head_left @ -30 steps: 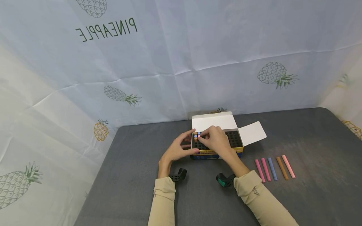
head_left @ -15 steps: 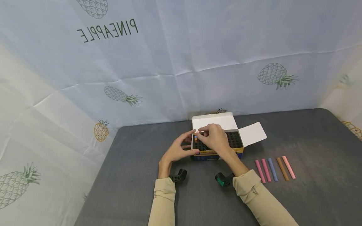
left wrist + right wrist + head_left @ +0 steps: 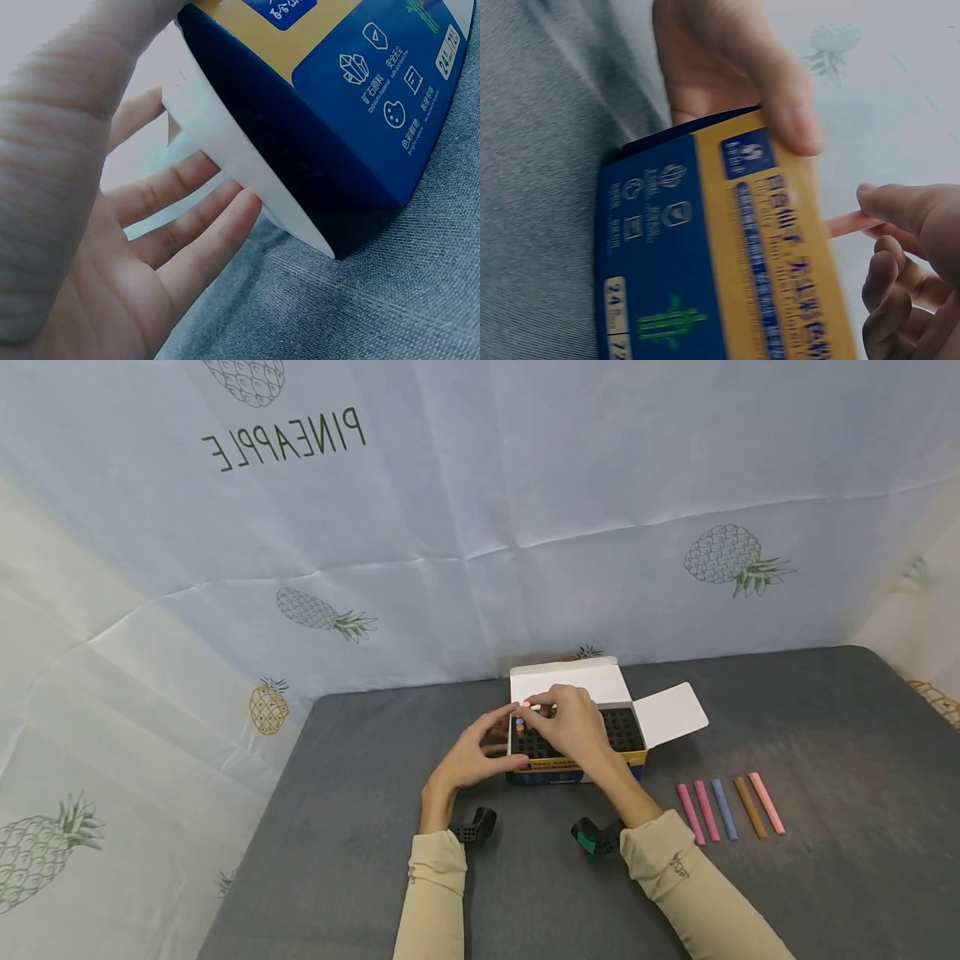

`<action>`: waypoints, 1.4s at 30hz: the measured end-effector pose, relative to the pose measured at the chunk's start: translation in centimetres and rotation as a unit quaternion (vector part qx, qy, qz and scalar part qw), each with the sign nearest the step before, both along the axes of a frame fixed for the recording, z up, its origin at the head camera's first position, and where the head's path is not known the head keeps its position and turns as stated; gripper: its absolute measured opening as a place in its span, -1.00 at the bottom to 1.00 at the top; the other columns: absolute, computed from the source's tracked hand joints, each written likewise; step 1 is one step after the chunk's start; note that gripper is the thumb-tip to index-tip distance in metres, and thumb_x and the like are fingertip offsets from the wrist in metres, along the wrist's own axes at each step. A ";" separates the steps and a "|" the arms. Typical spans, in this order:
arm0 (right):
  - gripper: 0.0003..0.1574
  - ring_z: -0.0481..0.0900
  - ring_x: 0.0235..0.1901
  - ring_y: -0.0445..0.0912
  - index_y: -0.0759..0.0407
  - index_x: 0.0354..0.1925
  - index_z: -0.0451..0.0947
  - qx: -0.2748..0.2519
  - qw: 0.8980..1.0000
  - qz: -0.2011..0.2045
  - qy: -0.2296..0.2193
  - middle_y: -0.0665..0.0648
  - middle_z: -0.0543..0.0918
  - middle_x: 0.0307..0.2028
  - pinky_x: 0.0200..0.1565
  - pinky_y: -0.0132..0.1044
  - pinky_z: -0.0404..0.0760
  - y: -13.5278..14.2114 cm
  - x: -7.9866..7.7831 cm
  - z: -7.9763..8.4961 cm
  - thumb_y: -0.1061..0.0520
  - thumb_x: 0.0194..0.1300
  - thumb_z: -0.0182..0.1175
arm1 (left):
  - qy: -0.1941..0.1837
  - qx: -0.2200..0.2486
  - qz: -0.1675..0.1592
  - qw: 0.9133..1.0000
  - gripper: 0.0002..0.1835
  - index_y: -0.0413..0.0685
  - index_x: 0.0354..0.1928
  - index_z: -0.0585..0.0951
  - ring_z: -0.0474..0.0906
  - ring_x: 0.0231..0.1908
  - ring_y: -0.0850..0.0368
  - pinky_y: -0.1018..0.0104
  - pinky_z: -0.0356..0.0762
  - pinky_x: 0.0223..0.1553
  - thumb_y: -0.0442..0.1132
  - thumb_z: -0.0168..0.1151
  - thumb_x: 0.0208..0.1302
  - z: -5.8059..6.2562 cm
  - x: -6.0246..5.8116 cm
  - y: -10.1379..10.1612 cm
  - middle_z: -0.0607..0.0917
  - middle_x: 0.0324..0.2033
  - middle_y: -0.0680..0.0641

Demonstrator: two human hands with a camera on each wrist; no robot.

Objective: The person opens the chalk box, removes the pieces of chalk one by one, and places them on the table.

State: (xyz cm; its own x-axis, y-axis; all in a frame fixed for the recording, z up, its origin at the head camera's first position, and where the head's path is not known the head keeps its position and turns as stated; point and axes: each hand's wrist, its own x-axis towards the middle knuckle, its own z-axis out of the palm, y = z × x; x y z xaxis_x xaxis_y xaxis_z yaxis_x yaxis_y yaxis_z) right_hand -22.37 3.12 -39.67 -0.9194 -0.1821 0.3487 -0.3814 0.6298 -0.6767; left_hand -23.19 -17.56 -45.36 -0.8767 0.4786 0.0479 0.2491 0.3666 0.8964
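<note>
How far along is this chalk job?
Seemingly done: five chalk sticks lie on the table. In hand: the right hand pinches a pink stick, its tip higher than a second ago, suggesting unpacking. Apparently left: a blue tip and an orange tip show in the box; others may be hidden.

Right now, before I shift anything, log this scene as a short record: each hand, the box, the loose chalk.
Left hand: holds the left end of the chalk box
Right hand: pinches a pink chalk stick; its lower end is hidden by the box
Box: open, white lid folded back, white side flap out to the right
Loose chalk: five sticks on the table, right of the box: two dark pink, blue, brown, light pink
</note>
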 end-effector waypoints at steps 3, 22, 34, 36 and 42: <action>-0.68 0.37 -0.68 -0.17 0.24 -0.12 0.82 -0.011 1.000 0.003 0.022 0.16 0.67 -0.50 -0.66 -0.43 0.23 0.3 0.1 0.5 0.04 0.28 0.45 | -0.001 -0.001 0.002 1.000 -0.12 0.27 0.56 0.28 0.47 0.26 -0.10 0.03 0.61 0.30 0.01 0.49 0.24 0.1 0.0 0.0 0.42 0.35 -0.15; -0.79 0.44 -0.61 -0.21 0.20 -0.19 0.83 -0.033 0.998 0.045 0.024 0.08 0.63 -0.52 -0.54 -0.40 0.43 2.2 2.6 2.2 0.10 0.27 0.46 | -0.004 -0.003 -0.011 1.000 -0.11 0.02 0.61 0.19 0.42 0.31 -0.25 -0.11 0.57 0.33 -0.31 0.39 0.30 0.6 0.1 0.2 0.33 0.42 -0.30; -0.91 0.35 -0.65 -0.29 0.15 -0.25 0.84 -0.020 0.997 0.075 0.010 0.02 0.62 -0.51 -0.58 -0.40 0.41 4.5 5.1 2.8 0.17 0.28 0.43 | 0.009 0.003 -0.002 1.000 -0.12 0.29 0.57 0.26 0.47 0.27 -0.11 0.01 0.61 0.31 -0.01 0.46 0.26 -0.2 0.1 0.0 0.39 0.39 -0.15; -0.93 0.35 -0.66 -0.30 0.12 -0.32 0.84 -0.016 0.996 0.082 0.005 0.00 0.61 -0.52 -0.60 -0.40 0.40 4.9 5.4 2.9 0.18 0.29 0.43 | 0.009 0.000 -0.001 1.000 -0.12 0.30 0.57 0.26 0.47 0.27 -0.10 0.01 0.61 0.31 -0.01 0.47 0.26 -0.1 0.1 0.1 0.39 0.39 -0.15; -0.90 0.36 -0.64 -0.32 0.02 -0.39 0.84 -0.003 0.996 0.091 -0.012 -0.09 0.57 -0.55 -0.58 -0.40 0.41 6.1 6.3 3.2 0.17 0.28 0.43 | 0.006 0.000 0.001 1.000 -0.12 0.28 0.57 0.27 0.47 0.25 -0.09 0.02 0.62 0.30 -0.05 0.47 0.26 -0.1 0.1 0.2 0.41 0.34 -0.16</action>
State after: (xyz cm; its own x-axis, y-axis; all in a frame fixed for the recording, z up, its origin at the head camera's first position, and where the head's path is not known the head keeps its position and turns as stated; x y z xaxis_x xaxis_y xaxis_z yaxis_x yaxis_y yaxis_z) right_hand -16.02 9.23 -36.52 -0.8788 -0.3454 0.3293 -0.4737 0.5477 -0.6897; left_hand -23.08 -17.39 -45.45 -0.8774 0.4763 0.0577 0.2585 0.3679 0.8932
